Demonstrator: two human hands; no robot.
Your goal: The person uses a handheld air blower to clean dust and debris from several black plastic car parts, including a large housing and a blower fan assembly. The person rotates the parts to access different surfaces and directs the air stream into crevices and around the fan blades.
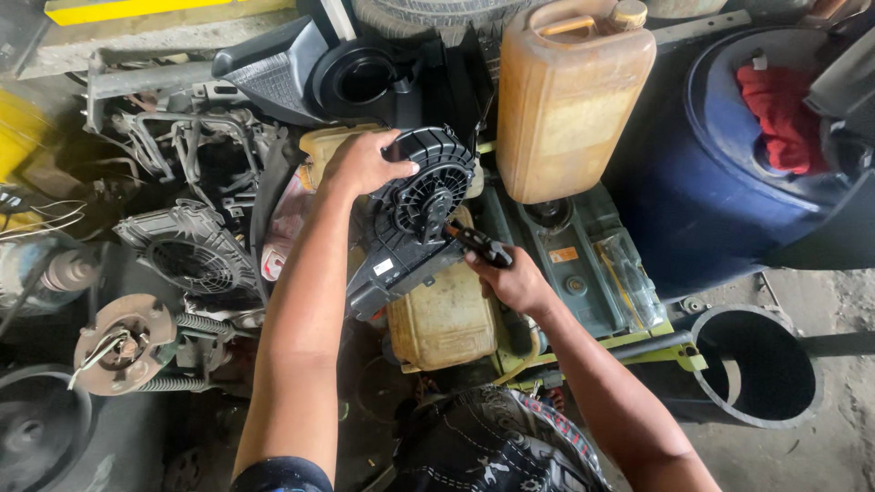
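Observation:
A black plastic blower housing (415, 214) with a round ribbed fan grille stands tilted over a dirty yellowish canister (445, 319). My left hand (363, 162) rests on top of the housing's round rim and grips it. My right hand (515, 281) is closed around the black handle of a screwdriver (478, 241), whose tip points into the housing beside the grille's hub.
A tall amber jerrycan (570, 96) stands just behind. A blue drum (729, 173) with a red rag (779, 114) sits at right, a black pipe opening (761, 364) below it. Fan parts (191, 251), a brake hub (123, 342) and engine scraps crowd the left.

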